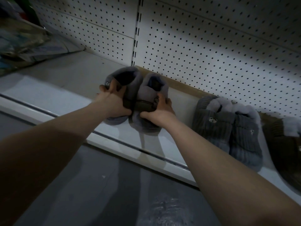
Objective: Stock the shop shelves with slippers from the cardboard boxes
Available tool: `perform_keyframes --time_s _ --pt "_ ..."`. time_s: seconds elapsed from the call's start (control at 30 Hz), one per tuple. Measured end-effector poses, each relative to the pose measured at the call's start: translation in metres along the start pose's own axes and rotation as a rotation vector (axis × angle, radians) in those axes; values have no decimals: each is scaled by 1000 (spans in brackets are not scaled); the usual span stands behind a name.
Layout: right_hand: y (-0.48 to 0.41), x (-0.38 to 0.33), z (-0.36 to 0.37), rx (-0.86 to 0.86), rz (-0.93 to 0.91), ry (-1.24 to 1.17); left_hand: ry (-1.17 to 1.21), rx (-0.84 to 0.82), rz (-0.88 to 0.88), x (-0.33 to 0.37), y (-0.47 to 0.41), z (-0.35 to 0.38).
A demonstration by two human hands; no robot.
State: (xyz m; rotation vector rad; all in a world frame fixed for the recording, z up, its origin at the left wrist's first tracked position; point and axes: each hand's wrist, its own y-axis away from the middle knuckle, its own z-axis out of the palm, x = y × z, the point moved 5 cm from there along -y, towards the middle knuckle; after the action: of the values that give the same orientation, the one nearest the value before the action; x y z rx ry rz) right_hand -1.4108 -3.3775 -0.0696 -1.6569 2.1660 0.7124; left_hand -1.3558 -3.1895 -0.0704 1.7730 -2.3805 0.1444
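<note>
You have the pair of grey fleece-lined slippers (143,93) over the white shelf (65,85), near its back, heel openings towards the pegboard back panel (211,46) and toes hanging towards the front edge. Your left hand (112,101) has its fingers curled around the left slipper and your right hand (160,111) grips the right one, thumbs meeting near the dark band across the uppers, so both hands are closed on the pair. Just to the right a pair of grey ribbed slippers (228,132) already lies on the shelf, and beyond it a brown pair (283,152), so the row looks started and this pair would be next in line (a gap lies between it and the ribbed pair). To the left the shelf runs bare as far as some packaged goods (24,43), which suggests a good deal of stocking is left. I cannot tell whether the soles have touched the shelf, since your hands cover them. The brown pair is cut off at the frame edge, the packaged goods are blurred beyond reading, and no cardboard box is in view, so how many slippers remain is unknown.
</note>
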Motion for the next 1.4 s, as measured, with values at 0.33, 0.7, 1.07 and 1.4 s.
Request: perform_keyframes --time_s 0.33,0.7,1.07,1.4 --pt "23 14 -4 31 86 73 -30 -87 45 24 17 -5" --pt "43 42 -16 33 59 64 -118 -335 209 44 27 -5" --pt "29 26 -12 22 40 73 -44 -276 191 38 11 -17" --pt "31 29 -11 36 63 80 -32 -248 200 40 19 -15"
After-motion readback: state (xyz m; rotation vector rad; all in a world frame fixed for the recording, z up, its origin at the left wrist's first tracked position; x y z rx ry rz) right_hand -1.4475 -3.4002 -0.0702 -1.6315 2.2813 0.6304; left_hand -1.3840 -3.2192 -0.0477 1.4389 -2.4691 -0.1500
